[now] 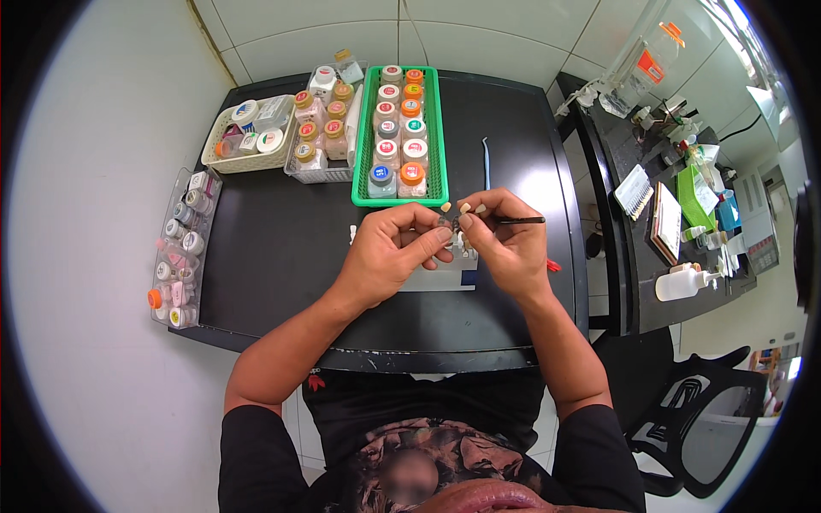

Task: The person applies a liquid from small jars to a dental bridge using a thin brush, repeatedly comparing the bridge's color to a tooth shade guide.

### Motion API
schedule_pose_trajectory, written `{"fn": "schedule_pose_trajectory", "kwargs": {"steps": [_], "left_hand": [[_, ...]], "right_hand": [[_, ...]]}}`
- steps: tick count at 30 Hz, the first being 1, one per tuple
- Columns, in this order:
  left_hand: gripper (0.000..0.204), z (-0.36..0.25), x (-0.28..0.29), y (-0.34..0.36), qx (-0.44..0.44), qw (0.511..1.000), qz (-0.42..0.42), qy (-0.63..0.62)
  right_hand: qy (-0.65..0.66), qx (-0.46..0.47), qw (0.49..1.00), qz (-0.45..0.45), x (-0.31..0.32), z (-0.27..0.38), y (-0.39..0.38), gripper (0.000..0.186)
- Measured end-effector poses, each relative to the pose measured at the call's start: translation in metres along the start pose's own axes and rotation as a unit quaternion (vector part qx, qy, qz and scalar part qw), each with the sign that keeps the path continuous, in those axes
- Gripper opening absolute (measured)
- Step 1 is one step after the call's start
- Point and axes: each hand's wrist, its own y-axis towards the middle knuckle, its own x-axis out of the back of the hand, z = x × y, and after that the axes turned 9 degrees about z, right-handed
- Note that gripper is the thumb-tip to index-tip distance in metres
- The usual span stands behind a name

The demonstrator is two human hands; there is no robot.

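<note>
Over the middle of the black table, my two hands meet with fingertips pinched together. Closed thumb and fingers of my left hand (391, 248) grip a small dark piece (444, 221), and a cream tooth-shaped piece (445, 207) shows just above them. My right hand (510, 242) is closed too, pinching at another cream tooth-shaped piece (464, 208). From its fingers a thin dark handle (523, 221) sticks out to the right; its tip is hidden. Beneath the hands lies a pale sheet with a blue corner (468, 278), along with small white bits partly covered by the fingers.
A green basket (441, 171) of capped jars stands beyond my hands. Left of it are a clear bin (325, 175), a cream basket (248, 162) and a clear jar tray (190, 295). A blue hooked tool (487, 162) and a red object (553, 266) lie rightward. A side bench (637, 299) stands right.
</note>
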Motion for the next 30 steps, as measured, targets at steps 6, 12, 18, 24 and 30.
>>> {"fn": "schedule_pose_trajectory", "kwargs": {"steps": [6,12,18,24,30], "left_hand": [[0.017,-0.001,0.002,0.0,0.017,1.0,0.02,-0.011],[0.019,-0.003,0.002,0.0,0.013,1.0,0.026,-0.004],[0.019,-0.005,0.003,0.003,-0.031,0.999,-0.025,-0.026],[0.024,-0.008,0.004,0.001,-0.015,1.0,-0.022,0.0],[0.026,-0.004,0.005,0.001,0.001,1.0,-0.015,0.001]], "right_hand": [[0.002,-0.003,1.0,0.002,0.0,0.0,0.001,0.017],[-0.007,-0.013,1.0,0.027,0.002,0.004,0.001,0.026],[-0.075,0.083,0.992,-0.062,0.022,0.0,0.01,0.035],[-0.099,0.139,0.977,-0.126,0.028,0.014,0.01,0.028],[-0.155,0.27,0.947,-0.074,0.026,0.011,0.007,0.029]]}}
